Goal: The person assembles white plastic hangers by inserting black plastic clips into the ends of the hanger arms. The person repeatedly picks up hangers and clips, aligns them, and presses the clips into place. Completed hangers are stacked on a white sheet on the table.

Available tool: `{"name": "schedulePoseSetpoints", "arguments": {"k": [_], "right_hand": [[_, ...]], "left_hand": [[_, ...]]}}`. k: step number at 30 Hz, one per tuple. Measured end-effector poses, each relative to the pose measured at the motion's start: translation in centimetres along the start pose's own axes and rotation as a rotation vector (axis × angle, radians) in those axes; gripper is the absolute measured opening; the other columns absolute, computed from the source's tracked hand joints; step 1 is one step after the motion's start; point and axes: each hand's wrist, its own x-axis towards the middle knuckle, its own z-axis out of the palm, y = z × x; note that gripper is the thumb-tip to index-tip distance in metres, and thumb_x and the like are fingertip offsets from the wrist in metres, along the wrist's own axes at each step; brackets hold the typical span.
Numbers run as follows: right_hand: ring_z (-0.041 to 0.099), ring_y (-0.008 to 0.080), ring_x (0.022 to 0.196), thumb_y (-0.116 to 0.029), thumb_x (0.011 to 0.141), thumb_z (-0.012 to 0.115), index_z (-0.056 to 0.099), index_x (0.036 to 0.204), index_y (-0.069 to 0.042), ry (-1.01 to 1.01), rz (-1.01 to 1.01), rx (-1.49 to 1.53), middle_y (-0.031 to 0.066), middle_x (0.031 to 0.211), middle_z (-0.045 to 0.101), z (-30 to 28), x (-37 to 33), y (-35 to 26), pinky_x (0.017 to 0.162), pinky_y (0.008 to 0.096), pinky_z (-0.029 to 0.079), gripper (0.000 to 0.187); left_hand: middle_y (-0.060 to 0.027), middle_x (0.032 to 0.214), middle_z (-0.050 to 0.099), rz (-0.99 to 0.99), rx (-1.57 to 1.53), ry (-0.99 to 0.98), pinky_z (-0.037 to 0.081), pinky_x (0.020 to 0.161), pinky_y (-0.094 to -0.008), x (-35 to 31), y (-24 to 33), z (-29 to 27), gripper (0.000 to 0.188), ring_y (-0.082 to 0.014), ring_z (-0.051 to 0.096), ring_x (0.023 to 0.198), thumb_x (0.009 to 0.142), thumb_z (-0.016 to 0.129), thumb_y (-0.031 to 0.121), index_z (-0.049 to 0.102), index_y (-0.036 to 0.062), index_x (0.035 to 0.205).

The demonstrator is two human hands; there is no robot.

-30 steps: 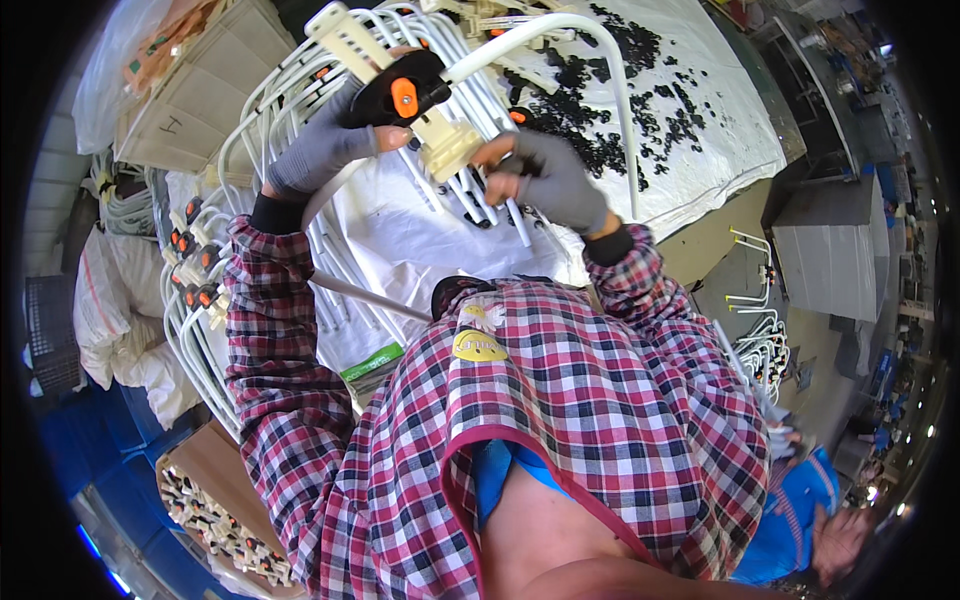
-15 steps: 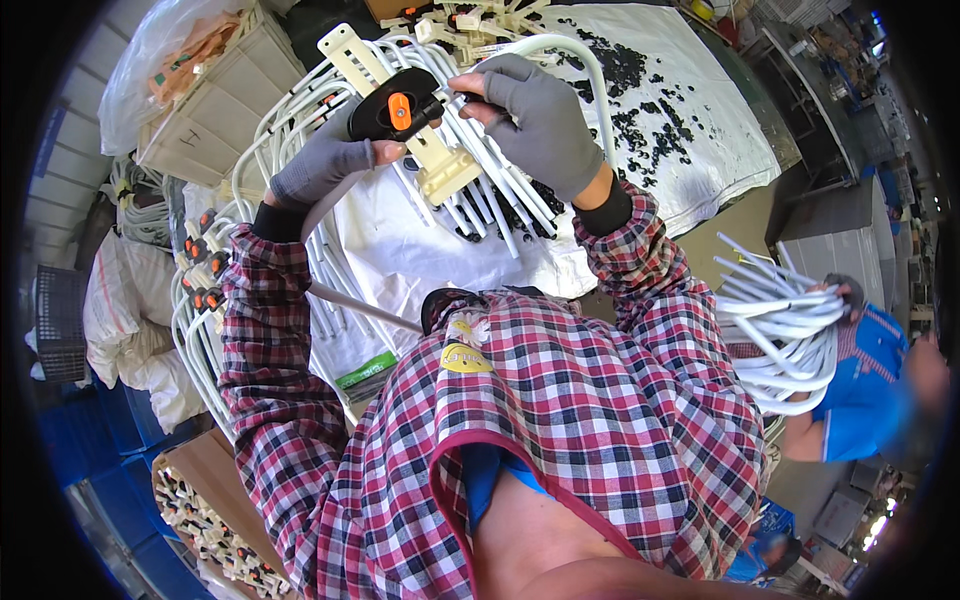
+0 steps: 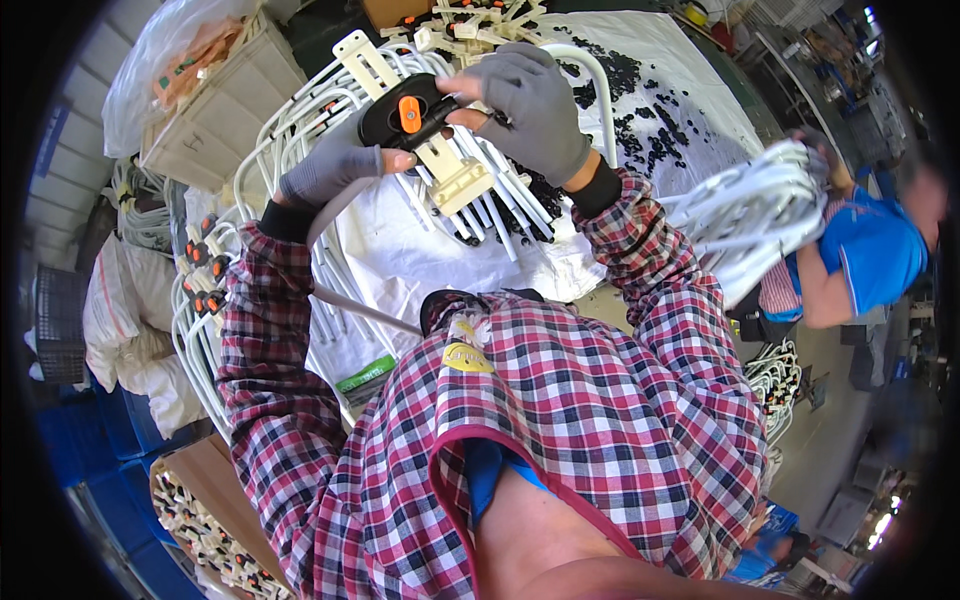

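My left hand [image 3: 338, 168], in a grey fingerless glove, is closed round a cream slotted plastic bracket [image 3: 462, 182] fitted with a black disc [image 3: 381, 120] and an orange knob [image 3: 410, 114]. Its thumb presses beside the disc's lower edge. My right hand [image 3: 535, 112], gloved alike, pinches at the outer end of a black stub on the disc; its fingertips hide whatever small piece may be there. Bent white tubes [image 3: 290, 135] lie in a bundle beneath the bracket.
Small black parts [image 3: 655, 125] are scattered over a white sheet [image 3: 715, 115]. Cream brackets [image 3: 470, 35] are heaped at the far edge. A crate [image 3: 215, 120] stands far left, a carton of brackets [image 3: 205, 530] near left. At right, a co-worker in blue [image 3: 872, 250] carries white tubes [image 3: 750, 215].
Both hands and the bracket have shifted slightly, the bracket a little to the right. My right fingers have closed in on the black stub. The co-worker has raised the tube bundle.
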Motion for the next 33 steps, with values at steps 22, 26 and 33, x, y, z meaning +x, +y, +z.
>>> {"name": "schedulePoseSetpoints", "arguments": {"k": [22, 26, 33], "right_hand": [[0.062, 0.0134, 0.076, -0.035, 0.082, 0.079, 0.072, 0.098, -0.002, -0.254, 1.326, 0.262, 0.0048, 0.083, 0.07, 0.1, -24.4, 2.4, 0.071, 0.031, 0.05, 0.037], [0.057, 0.0132, 0.064, -0.049, 0.092, 0.066, 0.073, 0.091, 0.001, 0.001, 1.333, 0.024, 0.0041, 0.069, 0.065, 1.8, -33.8, 2.9, 0.061, 0.0325, 0.047, 0.05], [0.043, 0.0036, 0.055, -0.028, 0.096, 0.066, 0.065, 0.081, -0.005, -0.243, 1.17, 0.448, -0.0056, 0.065, 0.053, 7.2, -18.7, -0.1, 0.05, 0.0233, 0.033, 0.028]], "left_hand": [[-0.0074, 0.107, 0.067, -0.103, 0.507, 0.608, 0.052, 0.071, -0.0288, -11.3, -5.8, -5.7, 0.052, -0.0101, 0.064, 0.083, 0.085, 0.066, 0.0, 0.052, 0.006, 0.134], [-0.0045, 0.102, 0.063, 0.152, 0.264, 1.194, 0.048, 0.081, -0.0257, -13.1, -11.2, -2.6, 0.036, -0.0114, 0.06, 0.091, 0.087, 0.069, 0.007, 0.058, 0.0032, 0.121], [-0.0172, 0.132, 0.053, 0.841, 1.128, 1.86, 0.039, 0.106, -0.0409, -18.3, -4.5, 2.3, 0.045, -0.0317, 0.053, 0.121, 0.089, 0.065, 0.004, 0.048, 0.0006, 0.131]]}}
